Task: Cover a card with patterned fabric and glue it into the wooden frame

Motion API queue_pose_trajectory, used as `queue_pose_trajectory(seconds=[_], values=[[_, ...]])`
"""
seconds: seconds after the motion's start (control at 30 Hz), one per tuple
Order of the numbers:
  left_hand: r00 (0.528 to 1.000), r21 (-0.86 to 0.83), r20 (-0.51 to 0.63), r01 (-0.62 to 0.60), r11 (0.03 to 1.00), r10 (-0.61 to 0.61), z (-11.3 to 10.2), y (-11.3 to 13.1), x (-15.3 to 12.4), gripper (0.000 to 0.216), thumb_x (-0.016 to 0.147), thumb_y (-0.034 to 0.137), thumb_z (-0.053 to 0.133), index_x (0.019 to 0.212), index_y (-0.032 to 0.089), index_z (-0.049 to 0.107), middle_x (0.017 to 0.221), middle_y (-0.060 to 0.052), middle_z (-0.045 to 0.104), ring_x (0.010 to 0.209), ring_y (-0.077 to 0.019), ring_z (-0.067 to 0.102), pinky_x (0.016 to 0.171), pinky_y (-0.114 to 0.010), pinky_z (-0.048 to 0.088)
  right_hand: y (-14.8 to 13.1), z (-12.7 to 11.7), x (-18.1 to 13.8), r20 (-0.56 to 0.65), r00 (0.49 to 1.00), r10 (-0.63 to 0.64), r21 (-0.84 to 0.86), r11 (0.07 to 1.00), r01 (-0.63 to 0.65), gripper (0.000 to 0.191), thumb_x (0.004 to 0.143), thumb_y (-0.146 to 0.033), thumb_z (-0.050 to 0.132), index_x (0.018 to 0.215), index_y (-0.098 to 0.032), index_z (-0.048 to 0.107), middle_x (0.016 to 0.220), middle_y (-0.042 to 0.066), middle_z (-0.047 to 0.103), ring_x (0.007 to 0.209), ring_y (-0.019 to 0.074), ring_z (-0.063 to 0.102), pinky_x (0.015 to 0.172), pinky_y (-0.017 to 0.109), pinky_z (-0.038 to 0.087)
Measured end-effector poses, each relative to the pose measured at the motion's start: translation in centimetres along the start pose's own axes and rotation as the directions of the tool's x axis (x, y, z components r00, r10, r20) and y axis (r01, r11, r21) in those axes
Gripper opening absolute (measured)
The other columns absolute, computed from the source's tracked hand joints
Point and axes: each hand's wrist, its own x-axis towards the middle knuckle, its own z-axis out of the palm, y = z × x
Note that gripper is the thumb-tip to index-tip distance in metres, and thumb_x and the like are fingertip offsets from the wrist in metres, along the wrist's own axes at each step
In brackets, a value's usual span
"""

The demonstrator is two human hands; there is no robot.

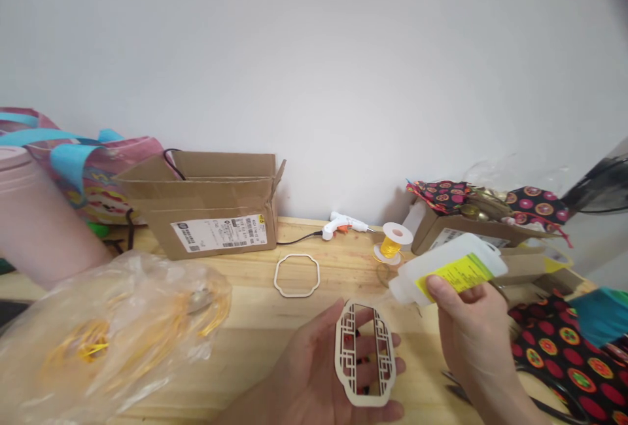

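Note:
My left hand [311, 363] is palm up near the bottom middle, supporting a pale wooden lattice frame [369, 400] between its thumb and fingers. The fingers show through the frame's openings, along with small dark and red patches I cannot make out. In my right hand [473, 327] is a translucent white squeeze bottle [456, 273] with a yellow label. It is tilted, its nozzle pointing down left near the frame's upper right edge. Whether the nozzle touches the frame is unclear. A thin wooden outline frame [275, 276] lies on the table behind my left hand.
At the back stand a cardboard box [206, 206], a white glue gun [338, 223] and a spool of yellow cord [391, 245]. A plastic bag [147, 294] and a pink tumbler [42, 229] are left. Patterned fabric [559, 346] and black-handled scissors [554, 379] lie right.

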Motion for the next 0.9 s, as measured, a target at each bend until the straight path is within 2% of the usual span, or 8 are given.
queue_pose_trajectory(seconds=[0.17,0.3,0.43,0.7,0.9], values=[[1.0,0.013,0.023,0.007,1.0,-0.007,0.1,-0.1,0.0,0.038,0.082,0.042,0.04,0.103,0.014,0.054,0.112,-0.018,0.057,0.104,-0.0312,0.052,0.086,-0.05,0.032,-0.2,0.1,-0.1,-0.042,0.999,-0.022,-0.057,0.998,0.019,0.021,0.055,-0.027,0.077,0.071,-0.017,0.068,0.068,0.007,0.072,0.057,0.0226,0.065,0.051,0.03,0.052],[0.999,0.011,0.045,0.017,1.0,-0.018,-0.1,0.0,0.1,0.038,0.082,0.042,0.038,0.102,0.014,0.054,0.112,-0.018,0.057,0.103,-0.0311,0.052,0.084,-0.05,0.033,-0.5,0.1,-0.3,-0.026,1.0,-0.013,-0.102,0.995,0.011,0.021,0.056,-0.029,0.076,0.072,-0.018,0.068,0.069,0.006,0.073,0.059,0.0209,0.065,0.053,0.027,0.053],[0.998,-0.017,0.064,0.025,1.0,-0.024,-0.6,-0.1,0.3,0.035,0.082,0.038,0.039,0.1,0.014,0.057,0.097,-0.014,0.062,0.094,-0.029,0.057,0.083,-0.049,0.034,-0.4,0.0,-0.4,-0.022,1.0,-0.007,-0.107,0.994,0.005,0.022,0.056,-0.029,0.076,0.074,-0.018,0.068,0.07,0.005,0.072,0.059,0.0202,0.065,0.053,0.026,0.053],[0.999,-0.016,0.048,0.004,1.0,-0.003,-0.9,-0.1,0.7,0.028,0.079,0.033,0.045,0.091,0.012,0.061,0.088,-0.014,0.065,0.09,-0.0287,0.06,0.083,-0.038,0.034,-0.7,0.3,-0.6,-0.004,1.0,0.001,-0.092,0.996,-0.001,0.02,0.054,-0.028,0.076,0.07,-0.018,0.068,0.067,0.006,0.072,0.056,0.0233,0.066,0.05,0.029,0.054],[1.0,-0.009,0.028,0.0,1.0,0.0,-0.7,0.0,0.7,0.028,0.079,0.033,0.046,0.086,0.012,0.062,0.084,-0.014,0.066,0.08,-0.0278,0.063,0.081,-0.038,0.034,-1.2,0.6,-0.7,-0.045,0.999,-0.01,-0.135,0.991,0.003,0.019,0.051,-0.028,0.077,0.065,-0.018,0.068,0.062,0.004,0.072,0.052,0.0208,0.065,0.047,0.025,0.053]])
